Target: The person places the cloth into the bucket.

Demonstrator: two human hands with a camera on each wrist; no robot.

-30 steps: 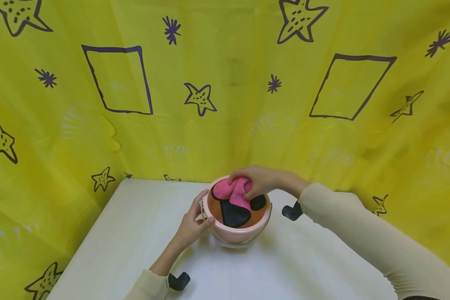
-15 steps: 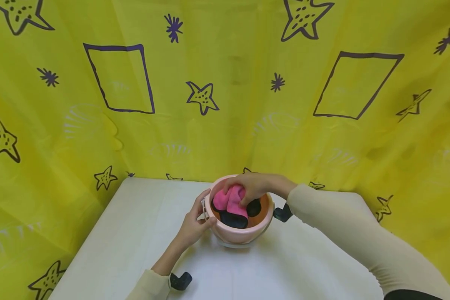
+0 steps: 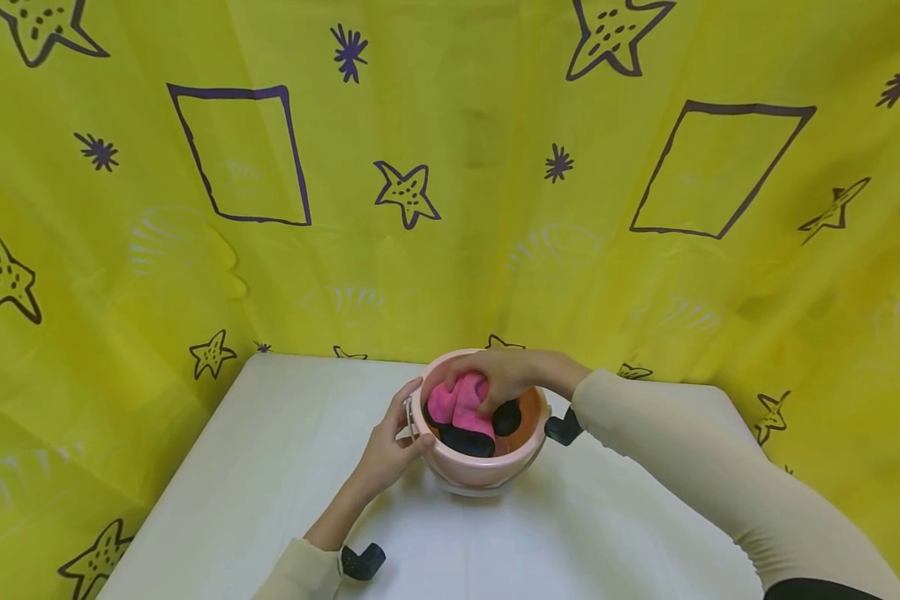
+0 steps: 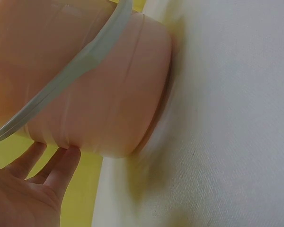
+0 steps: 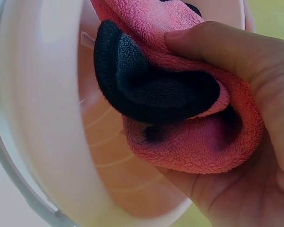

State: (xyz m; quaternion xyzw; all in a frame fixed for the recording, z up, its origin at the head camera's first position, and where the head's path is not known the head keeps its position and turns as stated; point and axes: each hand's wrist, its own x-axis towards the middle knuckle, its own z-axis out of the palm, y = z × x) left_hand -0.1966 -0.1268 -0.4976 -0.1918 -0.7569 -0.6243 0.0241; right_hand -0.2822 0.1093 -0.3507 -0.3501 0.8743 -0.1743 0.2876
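A pink bucket (image 3: 474,475) stands on the white table with its white handle (image 4: 80,64) hanging down outside. My left hand (image 3: 385,444) holds it by the left side, thumb near the front of the rim and fingers against the outer wall. In the left wrist view the left fingertips (image 4: 68,158) touch the wall. My right hand (image 3: 504,373) grips a pink cloth with black edging (image 3: 465,403) inside the bucket mouth. Up close in the right wrist view, the fluffy cloth (image 5: 194,151) lies folded between the thumb and the fingers.
The white table (image 3: 307,400) backs onto a yellow curtain (image 3: 465,275) printed with stars and frames. A black wrist mount (image 3: 363,562) sits at the left wrist, another mount (image 3: 564,427) at the right.
My right hand has moved slightly down and left, taking the cloth deeper into the bucket. The cloth's black part has bunched up. My left hand stays on the bucket.
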